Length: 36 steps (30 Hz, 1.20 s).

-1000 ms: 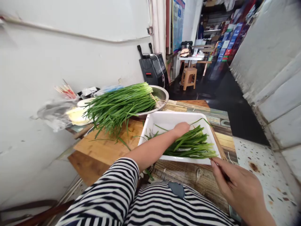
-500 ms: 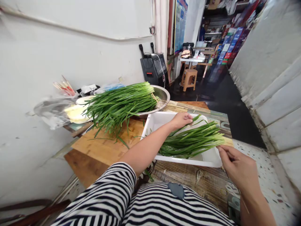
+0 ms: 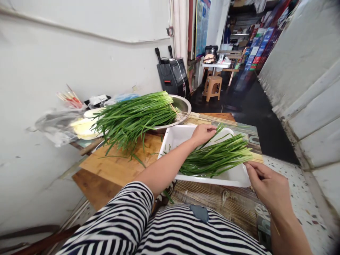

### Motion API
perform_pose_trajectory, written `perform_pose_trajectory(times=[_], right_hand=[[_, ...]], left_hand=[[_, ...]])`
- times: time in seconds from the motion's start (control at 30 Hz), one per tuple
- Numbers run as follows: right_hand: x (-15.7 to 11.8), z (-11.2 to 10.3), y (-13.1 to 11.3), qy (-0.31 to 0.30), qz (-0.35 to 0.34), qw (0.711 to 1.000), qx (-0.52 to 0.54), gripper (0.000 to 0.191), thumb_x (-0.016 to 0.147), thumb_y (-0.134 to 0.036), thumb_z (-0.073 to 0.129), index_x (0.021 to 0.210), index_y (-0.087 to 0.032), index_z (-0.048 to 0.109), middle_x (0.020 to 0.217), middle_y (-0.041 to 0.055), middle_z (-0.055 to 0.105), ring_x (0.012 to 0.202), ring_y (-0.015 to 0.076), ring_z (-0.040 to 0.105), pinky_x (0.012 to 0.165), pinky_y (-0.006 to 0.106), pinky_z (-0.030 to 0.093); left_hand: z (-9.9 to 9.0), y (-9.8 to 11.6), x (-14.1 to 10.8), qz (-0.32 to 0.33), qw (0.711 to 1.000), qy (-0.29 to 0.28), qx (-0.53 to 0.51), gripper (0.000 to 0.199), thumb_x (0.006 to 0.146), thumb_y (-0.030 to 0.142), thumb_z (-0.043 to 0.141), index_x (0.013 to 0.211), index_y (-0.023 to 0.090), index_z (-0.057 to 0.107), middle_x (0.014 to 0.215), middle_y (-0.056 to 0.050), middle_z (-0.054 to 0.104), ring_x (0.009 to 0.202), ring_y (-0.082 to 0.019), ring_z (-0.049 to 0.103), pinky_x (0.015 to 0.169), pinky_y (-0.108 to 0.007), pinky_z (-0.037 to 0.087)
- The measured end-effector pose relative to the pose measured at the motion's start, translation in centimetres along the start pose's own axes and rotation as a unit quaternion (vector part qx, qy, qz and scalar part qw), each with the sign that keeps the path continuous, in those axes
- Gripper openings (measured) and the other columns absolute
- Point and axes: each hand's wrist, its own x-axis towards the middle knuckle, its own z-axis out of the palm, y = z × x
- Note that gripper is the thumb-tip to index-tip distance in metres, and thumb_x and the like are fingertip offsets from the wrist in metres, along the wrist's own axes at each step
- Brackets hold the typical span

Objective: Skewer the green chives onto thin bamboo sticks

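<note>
Garlic chives [image 3: 217, 156] lie as a loose bundle in a white plastic tub [image 3: 212, 180], their pale stem ends pointing right. Above the tub's far side, my left hand [image 3: 204, 135] is closed on a few chive strands, which stick out past its fingertips. My right hand [image 3: 268, 182] is pinched at the tub's right end, thumb and forefinger close to the stem ends. What it holds, if anything, is too small to make out. A larger pile of chives [image 3: 138, 117] rests across a steel bowl [image 3: 186, 104], leaves drooping over its left side.
Under the bowl's left side lies a wooden board [image 3: 117, 163]. Plastic bags [image 3: 55, 124] and chopsticks [image 3: 70, 99] are by the wall. A black speaker [image 3: 174, 78] stands behind the bowl. Farther back are a brown stool [image 3: 213, 88] and stacked boxes [image 3: 257, 49].
The strands at my left hand have lifted slightly and now point more upward and right. My right hand has stayed almost in place. The whole view has shifted a little.
</note>
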Motion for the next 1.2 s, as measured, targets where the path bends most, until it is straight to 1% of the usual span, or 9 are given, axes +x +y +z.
perform_pose_trajectory(times=[0.1, 0.17, 0.3, 0.4, 0.53, 0.63, 0.77, 1.0, 1.2], right_hand=[[0.0, 0.0, 0.1, 0.004, -0.005, 1.0, 0.003, 0.026, 0.086, -0.039, 0.055, 0.088, -0.02, 0.072, 0.075, 0.0014, 0.073, 0.062, 0.0146, 0.068, 0.055, 0.022, 0.05], [0.0, 0.1, 0.1, 0.008, -0.008, 1.0, 0.002, 0.025, 0.086, -0.039, 0.055, 0.088, -0.02, 0.072, 0.075, 0.0013, 0.073, 0.062, 0.0145, 0.068, 0.055, 0.022, 0.05], [0.0, 0.1, 0.0, 0.017, -0.018, 1.0, 0.0, 0.026, 0.086, -0.039, 0.055, 0.089, -0.019, 0.072, 0.076, 0.0016, 0.074, 0.062, 0.0144, 0.068, 0.055, 0.021, 0.05], [0.0, 0.1, -0.1, 0.021, -0.018, 1.0, 0.001, 0.027, 0.086, -0.039, 0.055, 0.089, -0.019, 0.072, 0.076, 0.0016, 0.074, 0.061, 0.0145, 0.068, 0.054, 0.022, 0.05], [0.0, 0.2, -0.2, 0.017, -0.011, 1.0, 0.009, 0.027, 0.087, -0.04, 0.054, 0.089, -0.019, 0.073, 0.076, 0.0017, 0.074, 0.061, 0.015, 0.068, 0.055, 0.023, 0.051], [0.0, 0.2, -0.3, 0.022, -0.015, 1.0, 0.01, 0.027, 0.086, -0.039, 0.054, 0.089, -0.019, 0.072, 0.075, 0.0013, 0.074, 0.061, 0.0145, 0.068, 0.055, 0.022, 0.051], [0.0, 0.0, -0.4, 0.023, -0.025, 0.999, 0.001, 0.026, 0.087, -0.038, 0.054, 0.088, -0.019, 0.072, 0.073, 0.001, 0.073, 0.059, 0.0139, 0.068, 0.053, 0.021, 0.049], [-0.1, 0.1, -0.2, 0.024, -0.016, 1.0, -0.005, 0.026, 0.086, -0.039, 0.055, 0.089, -0.019, 0.072, 0.075, 0.0013, 0.074, 0.062, 0.0144, 0.069, 0.055, 0.021, 0.051], [-0.1, 0.0, -0.4, 0.022, -0.025, 0.999, -0.002, 0.025, 0.087, -0.038, 0.054, 0.089, -0.02, 0.072, 0.074, 0.0009, 0.073, 0.06, 0.0139, 0.068, 0.054, 0.021, 0.05]], left_hand=[[0.3, -0.5, 0.4, -0.015, 0.999, -0.01, -0.036, 0.021, 0.075, 0.018, 0.061, 0.09, 0.009, 0.071, 0.089, -0.008, 0.073, 0.078, -0.013, 0.064, 0.079, -0.026, 0.05], [0.6, -0.6, 0.6, -0.024, 0.994, -0.03, -0.102, 0.019, 0.076, 0.016, 0.061, 0.091, 0.008, 0.069, 0.082, -0.006, 0.071, 0.071, -0.011, 0.063, 0.076, -0.025, 0.05], [1.1, -0.1, 0.5, -0.055, 0.962, -0.076, -0.258, 0.022, 0.078, 0.016, 0.062, 0.097, 0.007, 0.065, 0.074, -0.004, 0.068, 0.06, -0.006, 0.058, 0.064, -0.021, 0.048], [1.2, 0.9, 0.0, -0.073, 0.948, -0.082, -0.299, 0.024, 0.075, 0.018, 0.066, 0.096, 0.007, 0.066, 0.071, -0.003, 0.066, 0.058, -0.005, 0.057, 0.059, -0.02, 0.045], [1.2, 2.0, -0.7, -0.074, 0.943, -0.095, -0.311, 0.025, 0.073, 0.019, 0.07, 0.096, 0.008, 0.068, 0.065, 0.0, 0.064, 0.056, -0.005, 0.055, 0.058, -0.019, 0.045], [1.4, 2.3, -1.0, -0.074, 0.943, -0.094, -0.311, 0.025, 0.072, 0.02, 0.071, 0.094, 0.008, 0.07, 0.062, 0.0, 0.063, 0.057, -0.005, 0.056, 0.058, -0.019, 0.045], [1.5, 2.5, -1.0, -0.073, 0.944, -0.083, -0.31, 0.024, 0.071, 0.019, 0.071, 0.093, 0.008, 0.071, 0.064, 0.0, 0.064, 0.058, -0.005, 0.056, 0.059, -0.019, 0.046], [1.1, 3.0, -1.3, -0.056, 0.946, -0.093, -0.305, 0.025, 0.072, 0.02, 0.07, 0.095, 0.011, 0.072, 0.071, -0.002, 0.068, 0.059, -0.004, 0.055, 0.059, -0.019, 0.045], [1.3, 2.8, -1.3, -0.033, 0.953, -0.07, -0.293, 0.026, 0.071, 0.02, 0.07, 0.094, 0.012, 0.074, 0.076, -0.004, 0.07, 0.061, -0.006, 0.056, 0.064, -0.022, 0.046]])
